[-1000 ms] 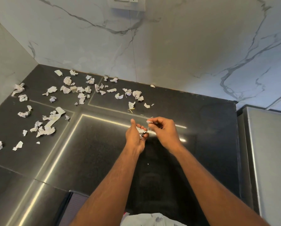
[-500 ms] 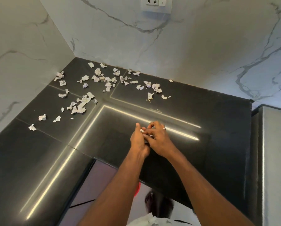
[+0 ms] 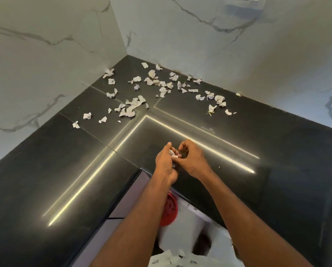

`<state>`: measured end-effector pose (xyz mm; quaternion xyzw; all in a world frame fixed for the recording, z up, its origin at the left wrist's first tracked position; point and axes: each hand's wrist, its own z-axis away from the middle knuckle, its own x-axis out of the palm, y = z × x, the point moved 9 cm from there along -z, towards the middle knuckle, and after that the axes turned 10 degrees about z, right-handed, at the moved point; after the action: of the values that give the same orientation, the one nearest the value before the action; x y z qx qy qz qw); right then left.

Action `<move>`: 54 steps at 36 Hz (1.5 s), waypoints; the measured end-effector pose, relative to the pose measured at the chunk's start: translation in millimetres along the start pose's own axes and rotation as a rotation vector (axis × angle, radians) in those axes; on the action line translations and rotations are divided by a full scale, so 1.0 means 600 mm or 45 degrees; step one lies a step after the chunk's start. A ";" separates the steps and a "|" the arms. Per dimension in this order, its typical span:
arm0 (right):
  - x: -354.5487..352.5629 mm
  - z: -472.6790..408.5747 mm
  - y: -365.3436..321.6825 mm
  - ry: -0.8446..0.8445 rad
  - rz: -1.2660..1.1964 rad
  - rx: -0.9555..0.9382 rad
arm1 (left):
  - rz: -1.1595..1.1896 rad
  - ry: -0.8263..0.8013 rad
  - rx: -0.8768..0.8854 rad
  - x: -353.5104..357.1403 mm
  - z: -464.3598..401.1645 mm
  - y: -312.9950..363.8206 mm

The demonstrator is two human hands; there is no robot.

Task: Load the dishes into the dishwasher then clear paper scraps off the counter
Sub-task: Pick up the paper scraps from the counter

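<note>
Here, unreadable paper scraps in left hand

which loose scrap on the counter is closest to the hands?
The small scrap at the right end of the scatter, just right of the scrap with yellow bits. The other scraps lie farther back or left.

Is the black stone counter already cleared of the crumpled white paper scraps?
No: many crumpled white paper scraps still lie scattered on the black stone counter near the marble corner, while the left hand holds only a few.
</note>
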<state>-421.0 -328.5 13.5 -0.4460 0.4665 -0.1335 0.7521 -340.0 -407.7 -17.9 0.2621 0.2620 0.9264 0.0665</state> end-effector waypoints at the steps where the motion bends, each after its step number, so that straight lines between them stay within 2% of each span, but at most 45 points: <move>1: 0.015 -0.006 0.000 -0.050 -0.041 0.021 | -0.009 -0.021 0.001 -0.005 -0.003 0.009; 7: 0.102 -0.048 -0.029 -0.258 -0.151 0.049 | -0.063 -0.140 -0.105 -0.048 -0.040 0.069; 16: 0.122 -0.106 -0.079 -0.140 -0.237 0.115 | -0.175 -0.295 -0.253 -0.017 -0.110 0.151; 20: 0.098 -0.114 -0.074 -0.058 -0.219 0.148 | -0.219 -0.337 -0.299 0.006 -0.125 0.144; 24: 0.057 -0.130 -0.052 -0.077 -0.189 0.157 | -0.217 -0.378 -0.329 0.053 -0.138 0.129; 30: -0.049 -0.146 0.008 0.014 0.000 0.196 | -0.224 -0.324 -0.272 0.131 -0.180 0.092; 34: -0.134 -0.187 0.081 0.159 0.336 0.246 | -0.207 -0.342 -0.255 0.183 -0.207 0.062; 39: -0.192 -0.240 0.128 0.092 0.733 0.250 | -0.242 -0.264 -0.244 0.203 -0.228 0.032; 54: -0.145 -0.374 0.138 -0.072 1.255 0.153 | -0.343 -0.260 -0.222 0.183 -0.267 0.054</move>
<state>-668.9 -350.5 -38.9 -0.1318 0.5928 0.2233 0.7624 -516.9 -478.9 -68.0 0.3105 0.2054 0.8969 0.2386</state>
